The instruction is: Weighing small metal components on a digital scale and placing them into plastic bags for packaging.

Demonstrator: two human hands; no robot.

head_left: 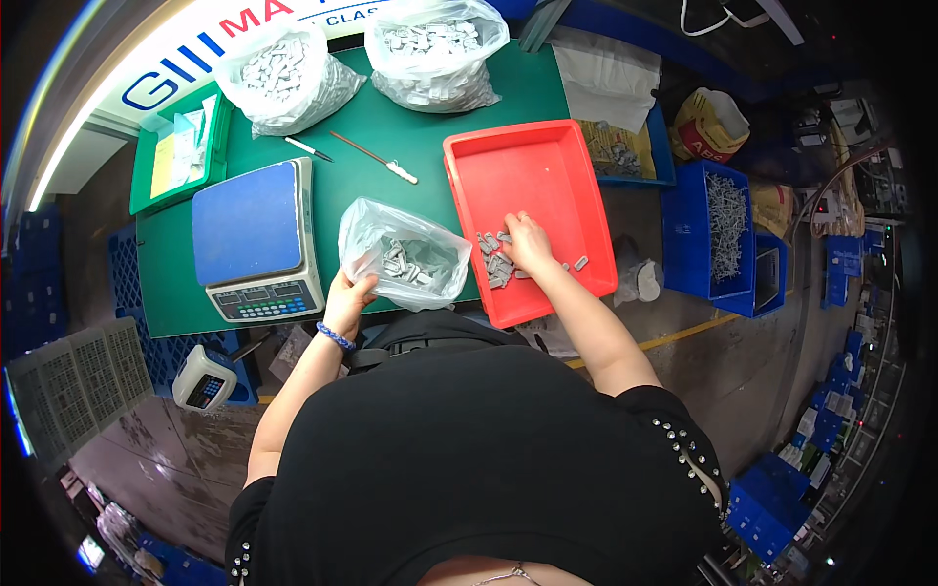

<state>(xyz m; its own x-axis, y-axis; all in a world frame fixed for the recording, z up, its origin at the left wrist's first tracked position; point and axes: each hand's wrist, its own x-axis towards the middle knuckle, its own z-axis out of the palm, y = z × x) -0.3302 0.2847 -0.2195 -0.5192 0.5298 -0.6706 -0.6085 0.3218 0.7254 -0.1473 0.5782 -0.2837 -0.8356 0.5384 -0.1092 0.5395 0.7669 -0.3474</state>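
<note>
My left hand grips the near left rim of a clear plastic bag, thumb over the edge. Inside the bag lie several small grey plastic parts. In the red tray, my right hand reaches down among a loose pile of the same grey parts at the tray's near left. Its fingers curl down over the parts; whether they pinch one is hidden. One stray part lies right of my right wrist.
A counting scale with a blue platform stands left of the bag. Two full bags of parts, a pen and a thin brown stick lie farther back. A green bin sits far left; blue bins stand at right.
</note>
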